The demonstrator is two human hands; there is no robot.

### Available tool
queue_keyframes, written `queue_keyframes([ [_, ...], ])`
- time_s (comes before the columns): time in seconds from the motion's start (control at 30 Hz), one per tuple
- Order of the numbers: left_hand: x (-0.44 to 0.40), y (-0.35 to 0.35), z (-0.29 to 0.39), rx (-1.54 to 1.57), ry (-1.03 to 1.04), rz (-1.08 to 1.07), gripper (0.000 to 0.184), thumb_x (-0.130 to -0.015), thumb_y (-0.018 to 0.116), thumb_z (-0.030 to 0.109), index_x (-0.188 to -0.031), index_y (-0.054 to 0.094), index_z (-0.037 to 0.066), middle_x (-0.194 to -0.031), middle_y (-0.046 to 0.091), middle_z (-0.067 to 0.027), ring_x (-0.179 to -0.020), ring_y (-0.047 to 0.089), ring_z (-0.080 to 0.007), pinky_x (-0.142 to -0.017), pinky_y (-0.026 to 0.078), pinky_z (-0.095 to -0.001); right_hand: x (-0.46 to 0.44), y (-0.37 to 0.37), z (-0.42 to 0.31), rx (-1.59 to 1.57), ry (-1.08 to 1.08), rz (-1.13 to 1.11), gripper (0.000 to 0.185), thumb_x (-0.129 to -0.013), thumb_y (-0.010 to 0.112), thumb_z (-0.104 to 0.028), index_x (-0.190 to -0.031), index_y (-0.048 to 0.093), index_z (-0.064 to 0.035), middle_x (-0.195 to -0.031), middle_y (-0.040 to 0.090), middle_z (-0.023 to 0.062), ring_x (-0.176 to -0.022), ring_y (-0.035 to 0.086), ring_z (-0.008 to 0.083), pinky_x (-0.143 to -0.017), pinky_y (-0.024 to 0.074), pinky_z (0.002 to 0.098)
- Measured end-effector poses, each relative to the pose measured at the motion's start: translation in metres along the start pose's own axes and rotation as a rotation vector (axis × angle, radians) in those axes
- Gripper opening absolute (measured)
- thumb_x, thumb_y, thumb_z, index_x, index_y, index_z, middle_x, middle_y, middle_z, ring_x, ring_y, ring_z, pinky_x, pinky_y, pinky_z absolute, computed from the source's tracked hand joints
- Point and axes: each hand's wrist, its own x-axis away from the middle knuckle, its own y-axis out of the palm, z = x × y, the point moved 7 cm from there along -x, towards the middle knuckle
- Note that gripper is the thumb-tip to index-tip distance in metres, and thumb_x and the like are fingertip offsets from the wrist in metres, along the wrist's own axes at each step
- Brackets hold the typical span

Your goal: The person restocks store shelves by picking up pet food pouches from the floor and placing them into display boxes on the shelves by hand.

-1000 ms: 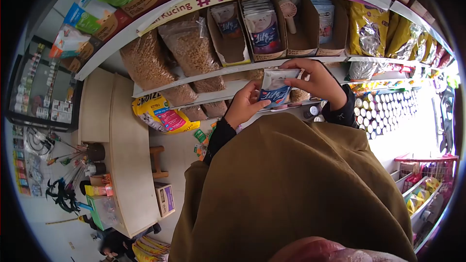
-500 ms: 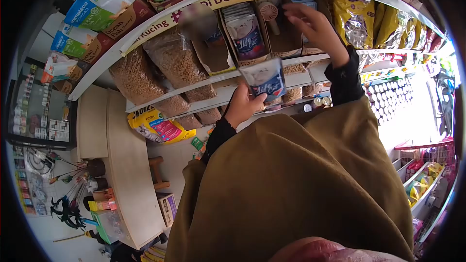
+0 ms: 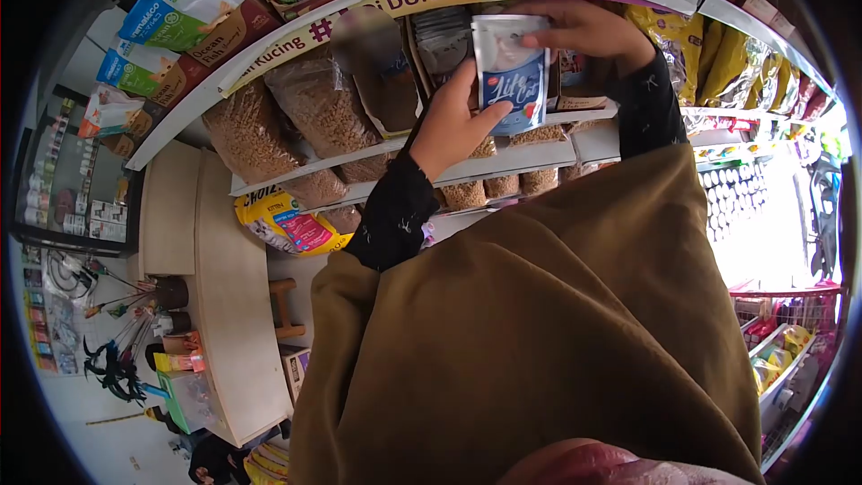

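Note:
A blue and silver Life Cat food pouch (image 3: 513,90) stands upright in front of the shelf. Around its lower left side is my left hand (image 3: 456,126), closed, with the thumb across the front. My right hand (image 3: 597,34) takes hold of the upper right edge; one fingertip lies on the front, and other fingers reach behind the top, partly hidden. Behind the pouch, an open carton holds a stack of similar pouches (image 3: 442,36), now half covered by my left hand and the held pouch. To its left, another open carton (image 3: 395,108) shows its inside.
Clear bags of brown kibble (image 3: 242,130) fill the shelf's left part. Yellow packets (image 3: 660,45) stand at the right. Above runs a shelf edge with a printed strip (image 3: 386,9). A wooden counter (image 3: 233,287) is at lower left, near a yellow bag (image 3: 292,224).
My left hand has raised the pouch up and right, turning it more upright. My right hand has come from the carton onto the pouch's upper edge.

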Motion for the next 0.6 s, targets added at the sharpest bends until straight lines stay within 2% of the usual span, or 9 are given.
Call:
queue_keyframes([
  [0.1,-0.017,0.000,0.002,-0.080,0.003,-0.026,0.037,-0.084,0.058,0.007,-0.117,0.045,-0.001,-0.096,0.060,-0.0136,-0.089,0.061,-0.0199,-0.077,0.047,-0.0335,0.014,-0.008,0.022,0.070,0.050,-0.067,0.037,-0.087,0.061,-0.019,-0.119,0.054,-0.0017,-0.102,0.061,0.0042,-0.086,0.059,0.0129,-0.072,0.0500,0.0270],
  [0.2,-0.035,-0.019,0.049,-0.807,0.633,0.223,0.028,-0.085,0.055,0.015,-0.107,0.052,-0.002,-0.096,0.060,-0.0164,-0.081,0.061,-0.0306,-0.075,0.047,-0.0386,0.024,-0.032,0.039,0.104,-0.127,0.147,0.037,-0.087,0.061,-0.025,-0.115,0.055,-0.0020,-0.097,0.061,0.0054,-0.082,0.058,0.0094,-0.065,0.0510,0.0234],
  [0.23,-0.047,-0.021,0.047,-0.804,0.635,0.219,0.028,-0.085,0.055,0.015,-0.107,0.052,-0.002,-0.096,0.060,-0.0164,-0.081,0.061,-0.0306,-0.075,0.047,-0.0386,0.029,-0.035,0.044,0.105,-0.125,0.151,0.037,-0.087,0.061,-0.025,-0.115,0.055,-0.0020,-0.097,0.061,0.0054,-0.082,0.058,0.0094,-0.065,0.0510,0.0234],
  [0.3,-0.080,-0.024,0.036,-0.785,0.541,0.221,0.023,-0.085,0.050,0.018,-0.097,0.057,-0.001,-0.097,0.059,-0.0198,-0.086,0.056,-0.0384,-0.077,0.045,-0.0440,0.043,-0.047,0.047,-0.022,-0.117,0.264,0.035,-0.087,0.061,-0.023,-0.115,0.055,-0.0018,-0.098,0.061,0.0045,-0.083,0.058,0.0086,-0.068,0.0507,0.0227],
  [0.33,-0.097,-0.026,0.026,-0.782,0.546,0.219,0.023,-0.085,0.050,0.018,-0.097,0.057,-0.001,-0.097,0.059,-0.0198,-0.086,0.056,-0.0384,-0.077,0.045,-0.0440,0.048,-0.052,0.047,-0.084,-0.116,0.320,0.035,-0.087,0.060,-0.022,-0.115,0.054,-0.0018,-0.099,0.061,0.0040,-0.084,0.058,0.0083,-0.069,0.0506,0.0224],
  [0.4,-0.134,-0.023,-0.015,-0.908,0.300,0.047,0.033,-0.090,0.046,0.021,-0.114,0.049,-0.002,-0.112,0.053,-0.0228,-0.106,0.049,-0.0406,-0.088,0.041,-0.0428,0.057,-0.052,0.045,-0.105,-0.108,0.340,0.033,-0.088,0.059,-0.018,-0.115,0.054,-0.0009,-0.100,0.061,0.0040,-0.086,0.058,0.0088,-0.071,0.0504,0.0227],
  [0.43,-0.145,-0.020,-0.016,-0.907,0.307,0.047,0.033,-0.090,0.046,0.021,-0.114,0.049,-0.002,-0.112,0.053,-0.0228,-0.106,0.049,-0.0406,-0.088,0.041,-0.0428,0.061,-0.053,0.044,-0.128,-0.101,0.354,0.031,-0.088,0.059,-0.015,-0.114,0.054,0.0000,-0.100,0.061,0.0039,-0.089,0.058,0.0094,-0.074,0.0503,0.0230],
  [0.5,-0.166,-0.006,-0.030,-1.253,0.265,-0.057,0.036,-0.086,0.049,0.020,-0.114,0.049,-0.003,-0.113,0.053,-0.0241,-0.107,0.049,-0.0395,-0.091,0.039,-0.0434,0.070,-0.051,0.041,-0.149,-0.096,0.371,0.029,-0.088,0.058,-0.011,-0.114,0.054,0.0009,-0.100,0.061,0.0039,-0.091,0.057,0.0099,-0.076,0.0501,0.0234],
  [0.6,-0.181,-0.003,-0.042,-1.268,0.258,-0.011,0.039,-0.082,0.054,0.019,-0.113,0.049,-0.004,-0.113,0.052,-0.0257,-0.108,0.049,-0.0386,-0.091,0.039,-0.0427,0.083,-0.037,0.043,-0.180,-0.022,0.312,0.029,-0.087,0.058,-0.007,-0.115,0.054,0.0014,-0.100,0.061,0.0044,-0.087,0.059,0.0110,-0.077,0.0505,0.0236],
])
